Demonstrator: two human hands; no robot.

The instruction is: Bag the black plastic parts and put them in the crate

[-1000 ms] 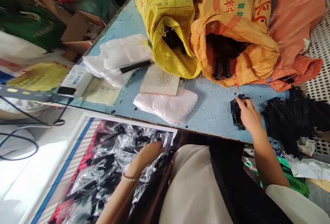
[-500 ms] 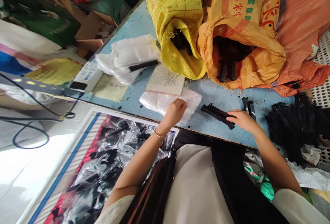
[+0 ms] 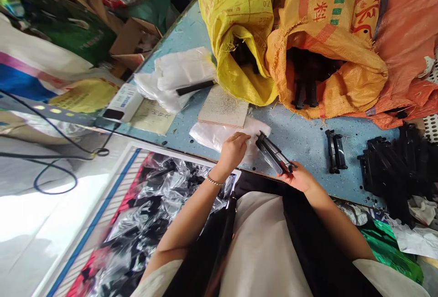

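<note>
My right hand [image 3: 298, 177] grips the near end of a pair of long black plastic parts [image 3: 272, 153], tilted so their far end points to my left hand. My left hand [image 3: 234, 152] is closed in a pinch at the right part of a stack of clear plastic bags [image 3: 208, 136], apparently on the top bag's edge. The far tips of the black parts are just right of these fingers, over the bags. Another pair of black parts [image 3: 336, 151] lies on the blue table [image 3: 304, 139], to the right of my right hand.
A heap of black parts [image 3: 383, 164] covers the table's right end. Behind stand a yellow sack [image 3: 236, 9] and an orange sack [image 3: 362, 82], both open. A board [image 3: 222, 107] lies on the bags. Below left, a crate holds several bagged black parts [image 3: 160, 196].
My right hand has lifted the pair of black parts off the table and brought it left, toward the bags. My left hand has stayed at the bags, still pinched.
</note>
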